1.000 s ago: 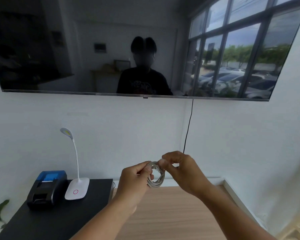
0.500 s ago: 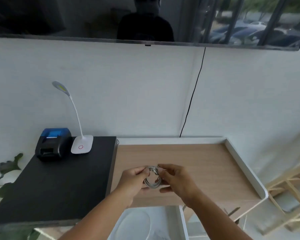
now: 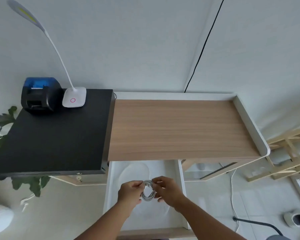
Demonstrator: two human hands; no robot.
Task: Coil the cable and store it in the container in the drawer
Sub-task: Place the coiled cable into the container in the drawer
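pale grey cable (image 3: 148, 190), wound into a small tight coil, sits pinched between both sets of fingers: the left hand (image 3: 130, 193) grips one side of the loops with fingers (image 3: 140, 184) closed on them, and the right hand (image 3: 166, 190) holds the other side, its fingers (image 3: 156, 180) curled over the top of the coil. neither hand is open; both are shut on the cable.

a second ago the same coil was held up at chest height in front of the wall, with the dark screen overhead filling the view. since then the head has tipped down and the hands have dropped with it, so the coil now hangs directly over the open white drawer (image 3: 180, 187) that is pulled out below the wooden worktop (image 3: 180, 129). the coil looks no bigger or looser than before, so i judge the winding finished and the carrying step nearly done.

inside the drawer a pale, rounded container (image 3: 135, 170) shows faintly behind and beneath the hands; its rim is hard to trace against the white drawer floor, and i cannot tell whether the coil is exactly above it or just in front of it. what is left is to lower the coil in without letting the loops spring apart.

further out, the black worktop (image 3: 55, 135) to the left carries a small printer (image 3: 40, 94) and a white desk lamp (image 3: 74, 97), well apart from the work.
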